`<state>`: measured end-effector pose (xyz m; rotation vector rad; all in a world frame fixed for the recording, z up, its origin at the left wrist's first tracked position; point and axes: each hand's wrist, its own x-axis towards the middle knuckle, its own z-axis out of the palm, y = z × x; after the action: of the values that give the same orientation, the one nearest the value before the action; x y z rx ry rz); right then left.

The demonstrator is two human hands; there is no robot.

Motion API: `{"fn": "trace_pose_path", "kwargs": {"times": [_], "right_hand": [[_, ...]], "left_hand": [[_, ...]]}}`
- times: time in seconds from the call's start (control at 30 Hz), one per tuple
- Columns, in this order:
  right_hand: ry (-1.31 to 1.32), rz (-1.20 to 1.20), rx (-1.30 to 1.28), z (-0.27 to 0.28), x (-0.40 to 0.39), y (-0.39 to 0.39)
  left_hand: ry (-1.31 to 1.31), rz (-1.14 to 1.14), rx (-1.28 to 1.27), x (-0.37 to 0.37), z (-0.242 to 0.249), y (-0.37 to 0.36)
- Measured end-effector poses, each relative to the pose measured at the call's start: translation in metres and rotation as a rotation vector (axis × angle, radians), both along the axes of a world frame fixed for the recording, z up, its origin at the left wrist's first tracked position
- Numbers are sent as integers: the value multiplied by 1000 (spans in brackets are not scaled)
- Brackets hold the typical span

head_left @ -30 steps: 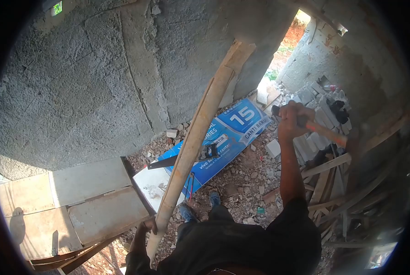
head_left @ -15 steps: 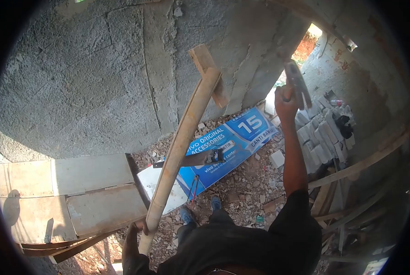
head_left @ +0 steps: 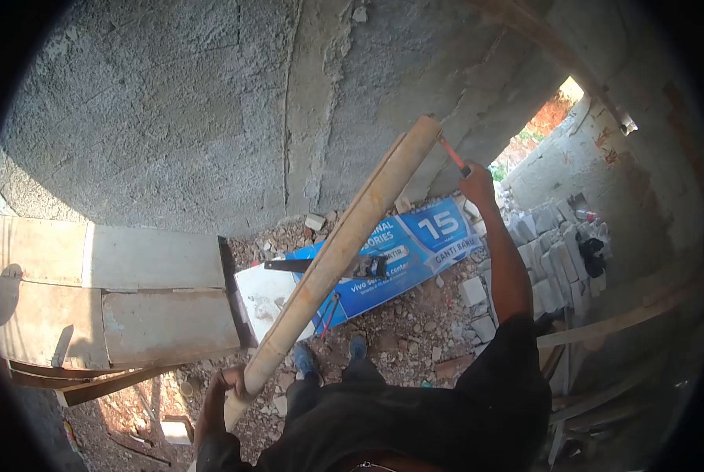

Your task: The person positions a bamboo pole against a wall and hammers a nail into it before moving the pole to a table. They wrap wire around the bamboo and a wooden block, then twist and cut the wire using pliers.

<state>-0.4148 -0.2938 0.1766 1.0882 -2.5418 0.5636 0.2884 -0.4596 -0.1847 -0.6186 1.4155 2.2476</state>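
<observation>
The left hand [head_left: 227,383] grips the lower end of a long pale wooden pole [head_left: 344,248] that leans up toward the grey plastered wall [head_left: 179,118]. The right hand [head_left: 478,185] is closed around an orange-handled hammer [head_left: 452,154] at the pole's top end, so this looks like the hammering step. The next strike probably needs the pole kept steady.

Daylight is entering through the doorway [head_left: 552,118] at upper right, where the ground outside is glaring orange-white. It is raking across the grey rendered wall [head_left: 171,118] and brightening the pale boards [head_left: 131,259] at left. The right side is sitting in dim shade. Fisheye distortion is bending straight edges, and a black vignette is ringing the frame. Focus is looking soft throughout.
</observation>
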Motion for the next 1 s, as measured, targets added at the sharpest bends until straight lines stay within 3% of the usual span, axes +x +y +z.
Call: {"fn": "trace_pose_path", "kwargs": {"times": [0.03, 0.1, 0.17, 0.23, 0.27, 0.3, 0.37, 0.47, 0.57, 0.6, 0.7, 0.83, 0.93, 1.0], "right_hand": [[-39, -9, 25, -10, 6, 1], [-172, -45, -75, -20, 18, 3], [-352, -26, -110, -32, 32, 13], [-832, -154, -266, -54, 30, 24], [-875, -147, -358, -66, 40, 32], [-877, -148, -359, -78, 47, 42], [-1066, -188, -402, -113, 55, 66], [-1263, -301, -388, -150, 72, 102], [-1284, -422, -233, -197, 74, 135], [-1311, -470, -236, -208, 79, 142], [-1241, -592, -89, -235, 88, 153], [-1230, -599, -67, -320, 45, 180], [-1126, -574, -132, -380, -10, 178], [-838, -575, 94, -421, -48, 173]], "left_hand": [[-40, -16, 21, 23, -6, 14], [14, 6, -224, 36, -22, 14], [-183, 231, -313, 22, 17, 22], [-340, 291, -342, -8, 45, 26], [-312, 177, -536, -9, 16, 23], [-314, 176, -537, -19, 8, 26], [-333, 295, -972, -43, 3, 43], [-309, 400, -1092, -66, -7, 60], [-446, 339, -1174, -90, -26, 68], [-460, 358, -1252, -93, -52, 72], [-509, 297, -1204, -115, -71, 78], [-585, 243, -1171, -148, -104, 96], [-543, 236, -1153, -172, -138, 116], [-558, 231, -1097, -187, -172, 139]]}}
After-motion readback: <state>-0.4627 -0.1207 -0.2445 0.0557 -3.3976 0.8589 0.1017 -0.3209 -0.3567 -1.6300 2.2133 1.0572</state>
